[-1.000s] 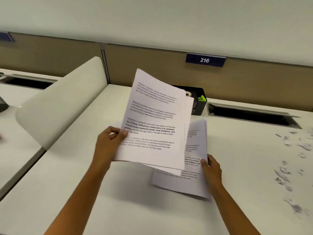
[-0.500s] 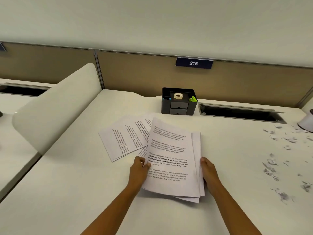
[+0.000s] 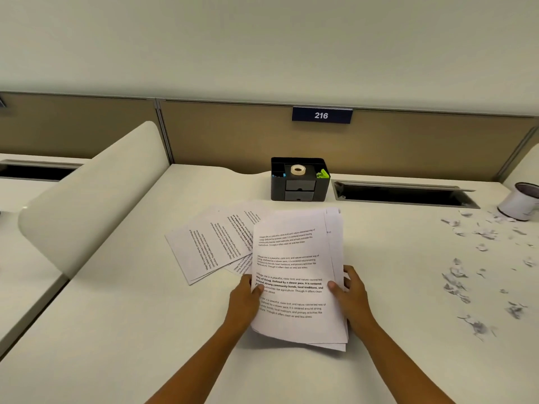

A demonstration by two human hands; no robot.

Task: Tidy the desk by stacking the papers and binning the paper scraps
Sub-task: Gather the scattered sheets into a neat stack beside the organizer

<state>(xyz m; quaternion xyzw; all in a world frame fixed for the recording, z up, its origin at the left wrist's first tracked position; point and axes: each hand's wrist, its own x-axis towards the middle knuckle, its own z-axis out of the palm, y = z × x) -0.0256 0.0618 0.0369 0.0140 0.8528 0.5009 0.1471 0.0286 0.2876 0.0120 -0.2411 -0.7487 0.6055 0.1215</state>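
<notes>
Reads "216", white on blue sign (image 3: 322,115) on partition (image 3: 233,132). On papers (image 3: 294,258), top pg: "Village life is a peaceful, close-knit..."; other txt too small.

Open-plan office workstation. Evidence: tan fabric partition panel (image 3: 221,132) bearing blue number plate "216" (image 3: 322,115); white laminate worktop (image 3: 116,330) with recessed cable tray (image 3: 405,193); black plastic desk organiser (image 3: 299,179).

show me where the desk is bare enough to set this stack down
Bare desk lies near-left, between the divider and the loose sheets, and in the strip between the held stack and the paper scraps. Crowded: far right, scraps up to the cup; loose sheets before the organizer.
</notes>
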